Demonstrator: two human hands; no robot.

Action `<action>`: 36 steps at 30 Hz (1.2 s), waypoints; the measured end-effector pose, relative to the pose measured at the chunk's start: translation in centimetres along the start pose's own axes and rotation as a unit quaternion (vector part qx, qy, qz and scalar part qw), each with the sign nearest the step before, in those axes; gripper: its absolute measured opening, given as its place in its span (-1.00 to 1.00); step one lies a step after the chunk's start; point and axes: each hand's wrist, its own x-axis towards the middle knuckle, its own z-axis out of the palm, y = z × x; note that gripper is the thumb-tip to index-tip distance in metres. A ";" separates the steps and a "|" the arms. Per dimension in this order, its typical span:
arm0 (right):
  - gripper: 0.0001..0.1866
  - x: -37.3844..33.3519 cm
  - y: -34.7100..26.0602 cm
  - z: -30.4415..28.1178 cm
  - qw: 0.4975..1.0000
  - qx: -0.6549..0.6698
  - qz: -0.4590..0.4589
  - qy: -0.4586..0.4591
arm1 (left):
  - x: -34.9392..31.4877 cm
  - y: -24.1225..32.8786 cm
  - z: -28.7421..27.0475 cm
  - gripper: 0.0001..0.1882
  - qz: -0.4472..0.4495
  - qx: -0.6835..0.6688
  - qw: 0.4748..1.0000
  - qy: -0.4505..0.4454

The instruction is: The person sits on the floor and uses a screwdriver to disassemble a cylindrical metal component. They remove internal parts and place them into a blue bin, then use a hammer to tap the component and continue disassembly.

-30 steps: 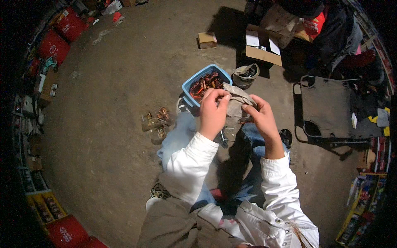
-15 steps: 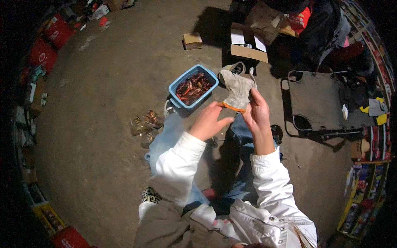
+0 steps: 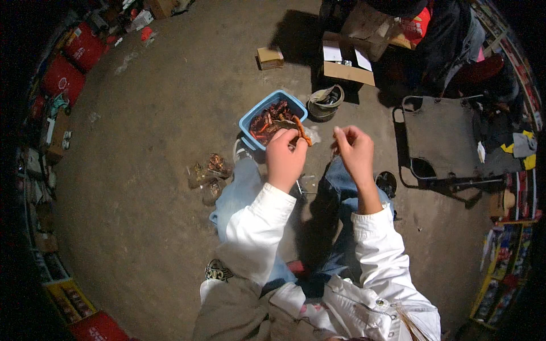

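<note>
My left hand [image 3: 283,159] is closed on a greyish knit glove [image 3: 302,129] with an orange cuff, at the near right corner of a blue plastic tub [image 3: 257,108]. Most of the glove is hidden or blurred. In the tub lies a heap of dark reddish-brown pieces [image 3: 264,126], some bright orange, too small to name. To the right, apart from the glove, my right hand [image 3: 355,150] is raised with thumb and fingertips pinched together. Whatever is between them, if anything, cannot be made out. A small dark bucket [image 3: 325,105] stands just beyond, right of the tub.
Left of my knees lie several clear plastic bags [image 3: 207,176] with small contents. An open cardboard box [image 3: 348,71] and a small carton [image 3: 270,58] stand farther off. A folding cot [image 3: 438,136] is at the right, near shelves [image 3: 506,267] of packaged goods. Red containers [image 3: 63,79] line the far left.
The glove has gone from between both hands to my left hand alone, moving left toward the tub. My right hand has let go of it. The bucket now shows fully.
</note>
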 end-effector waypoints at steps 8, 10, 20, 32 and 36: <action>-0.88 0.0 -0.3 1.4 0.975 0.221 -0.017 -0.017 | -0.4 1.8 0.3 -0.85 0.060 0.066 0.996 0.000; -0.87 0.4 0.1 0.4 0.953 0.301 0.029 -0.006 | -0.3 2.3 -0.1 -0.84 0.018 0.067 0.997 0.019; -0.88 0.5 1.2 1.0 0.961 0.263 0.005 -0.089 | -1.3 1.9 1.4 -0.63 0.318 0.163 0.931 -0.076; -0.87 -1.4 -0.3 3.0 0.981 0.112 -0.145 -0.068 | -1.8 -3.0 3.8 -0.75 -0.006 0.127 0.977 -0.170; -0.85 -2.2 -0.8 3.2 0.967 0.093 -0.210 -0.107 | -1.3 -4.2 3.6 -0.70 -0.092 -0.060 0.983 -0.145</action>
